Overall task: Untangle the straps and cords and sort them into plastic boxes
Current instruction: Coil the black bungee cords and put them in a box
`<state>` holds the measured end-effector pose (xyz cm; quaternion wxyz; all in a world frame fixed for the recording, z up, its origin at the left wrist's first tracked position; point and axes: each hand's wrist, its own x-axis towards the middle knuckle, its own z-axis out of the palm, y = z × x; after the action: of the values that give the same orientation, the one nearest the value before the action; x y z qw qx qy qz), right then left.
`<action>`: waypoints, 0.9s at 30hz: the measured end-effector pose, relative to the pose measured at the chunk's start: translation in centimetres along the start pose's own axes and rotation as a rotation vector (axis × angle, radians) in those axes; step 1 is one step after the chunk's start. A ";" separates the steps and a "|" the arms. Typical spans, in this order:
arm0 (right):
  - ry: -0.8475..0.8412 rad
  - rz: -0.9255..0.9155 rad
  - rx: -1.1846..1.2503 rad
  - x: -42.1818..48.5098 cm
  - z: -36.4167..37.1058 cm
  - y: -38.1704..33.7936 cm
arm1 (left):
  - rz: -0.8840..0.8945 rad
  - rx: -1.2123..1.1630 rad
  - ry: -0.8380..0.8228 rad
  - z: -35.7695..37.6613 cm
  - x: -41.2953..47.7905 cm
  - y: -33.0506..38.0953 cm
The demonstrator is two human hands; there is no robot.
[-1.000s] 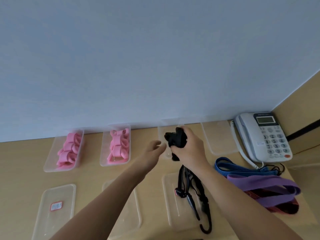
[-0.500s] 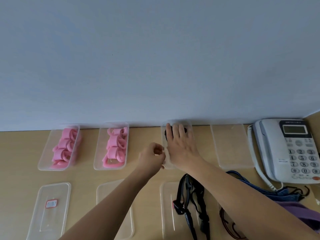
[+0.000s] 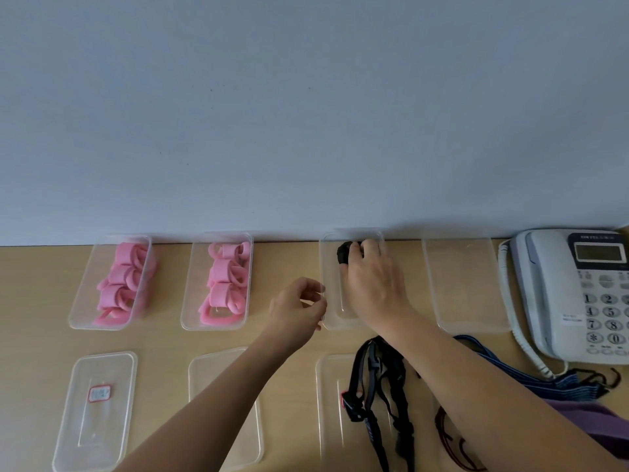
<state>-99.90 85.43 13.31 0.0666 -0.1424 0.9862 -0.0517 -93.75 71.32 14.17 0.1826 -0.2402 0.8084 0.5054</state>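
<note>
Placing step in hand: a black roll (image 3: 343, 255) is being set at the far end of the third box (image 3: 337, 315), hard by the back wall. The right hand (image 3: 372, 284) is reached into that box palm down, fingers bent over the roll and held on it; the thumb is hidden, so the grip is judged, not plainly seen. The left hand (image 3: 296, 311) is held at the box's left wall with fingers loosely curled and tips at the rim. The box is probably being steadied, but whether the rim is pinched cannot be told. Pink straps (image 3: 122, 284) are already sorted into the two left boxes (image 3: 81, 301); the fourth box (image 3: 466, 291) is seen with nothing in it. Still unsorted on the desk (image 3: 163, 342): a black tangle (image 3: 403, 432) lying partly on one of the lids (image 3: 95, 413), plus a blue cord (image 3: 558, 386) and a purple strap (image 3: 599, 427) near the phone (image 3: 578, 301). The task is judged roughly half done. Next, the roll needs to be let go without springing loose, and the right hand lifted clear of the box. Then the black tangle is likely to be picked up and worked apart with both hands.
</note>
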 end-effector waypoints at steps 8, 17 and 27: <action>0.000 -0.024 -0.075 -0.7 0.2 -1.0 | 0.012 -0.009 -0.002 0.4 0.1 -0.2; 0.033 0.139 0.346 0.6 0.2 0.3 | 0.019 -0.016 0.004 0.4 0.0 -0.4; 0.191 0.139 0.079 -0.6 1.3 1.2 | 0.007 -0.014 0.003 0.4 -0.1 -0.1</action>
<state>-99.48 86.68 11.93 -0.0186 -0.0654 0.9928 -0.0990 -93.62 71.60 13.97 0.1780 -0.2393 0.8059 0.5115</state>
